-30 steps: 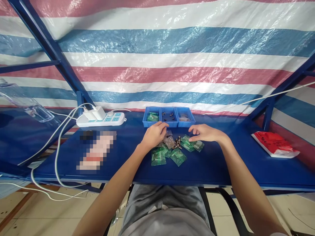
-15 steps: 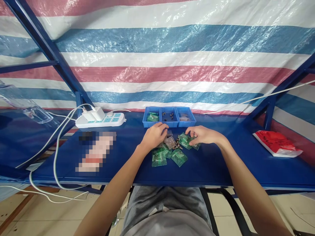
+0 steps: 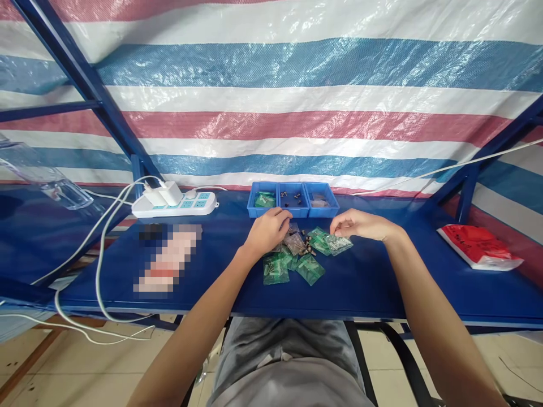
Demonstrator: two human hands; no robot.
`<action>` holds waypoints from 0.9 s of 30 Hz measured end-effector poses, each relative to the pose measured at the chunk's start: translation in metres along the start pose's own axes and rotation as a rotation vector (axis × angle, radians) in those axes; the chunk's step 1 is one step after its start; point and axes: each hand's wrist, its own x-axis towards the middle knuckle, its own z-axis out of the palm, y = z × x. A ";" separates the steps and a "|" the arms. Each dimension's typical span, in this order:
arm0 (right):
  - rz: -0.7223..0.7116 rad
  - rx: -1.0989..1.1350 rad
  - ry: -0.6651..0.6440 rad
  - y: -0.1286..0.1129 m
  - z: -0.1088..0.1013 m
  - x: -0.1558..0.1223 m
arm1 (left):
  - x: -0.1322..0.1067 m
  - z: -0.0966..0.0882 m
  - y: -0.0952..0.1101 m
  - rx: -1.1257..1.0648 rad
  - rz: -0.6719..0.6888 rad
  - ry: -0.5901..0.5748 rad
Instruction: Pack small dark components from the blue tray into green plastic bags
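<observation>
We sit at a blue table [image 3: 382, 282] hung behind with a striped tarp [image 3: 297, 113]. A white power strip [image 3: 176, 204] lies at its far left, a red bag [image 3: 479, 249] at the right, and a three-part blue tray [image 3: 293, 200] sits at the back. Our left hand [image 3: 268, 232] rests curled on the pile of small green packets [image 3: 297, 261] just before the tray; whether it grips anything we cannot tell. Our right hand [image 3: 360, 226] has its fingers pinched on a clear packet [image 3: 339, 243] at the pile's right edge.

Head-worn camera, single view
It looks forward and down from near over the blue metal workbench [image 3: 365, 288] toward the striped plastic tarpaulin [image 3: 297, 113].
</observation>
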 end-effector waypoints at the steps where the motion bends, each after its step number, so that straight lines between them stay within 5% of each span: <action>1: -0.022 0.039 0.021 -0.003 0.003 0.001 | 0.000 -0.001 0.001 -0.005 -0.002 0.001; 12: -0.203 0.221 0.608 -0.016 0.067 0.048 | -0.001 -0.004 0.006 -0.061 0.103 -0.083; 27: -0.262 0.213 0.577 -0.014 0.078 0.050 | 0.000 -0.002 0.002 -0.069 0.098 0.078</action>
